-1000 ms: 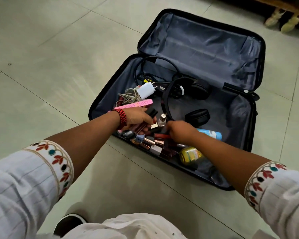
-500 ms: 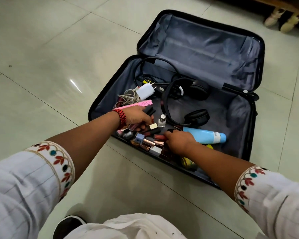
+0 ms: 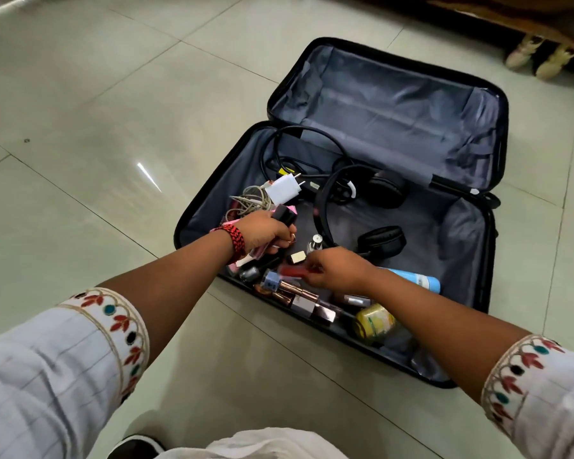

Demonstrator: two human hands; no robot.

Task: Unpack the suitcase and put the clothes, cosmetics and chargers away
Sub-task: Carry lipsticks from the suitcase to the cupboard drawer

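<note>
A black suitcase (image 3: pixel 497 134) lies open on the tiled floor, grey lining showing. Its near half holds a white charger (image 3: pixel 284 188) with pale cables, black headphones (image 3: pixel 383 240), a blue tube (image 3: pixel 418 279), a yellow-labelled jar (image 3: pixel 375 323) and several small cosmetics along the front edge. My left hand (image 3: pixel 262 231) grips a bunch of cosmetics, among them a black-capped one (image 3: pixel 284 214) and pink items. Just above the pile, my right hand (image 3: pixel 337 268) pinches a red lipstick tube (image 3: pixel 292 271), which is blurred.
Two pale shoes (image 3: pixel 540 56) stand under dark wooden furniture at the back right. Bare floor tiles (image 3: pixel 96 127) stretch to the left and front of the suitcase. My white clothing and a dark shoe (image 3: pixel 135 448) show at the bottom edge.
My right hand left the pile near the front edge and now holds the red tube lifted towards my left hand. The left hand has risen slightly with its bunch of cosmetics.
</note>
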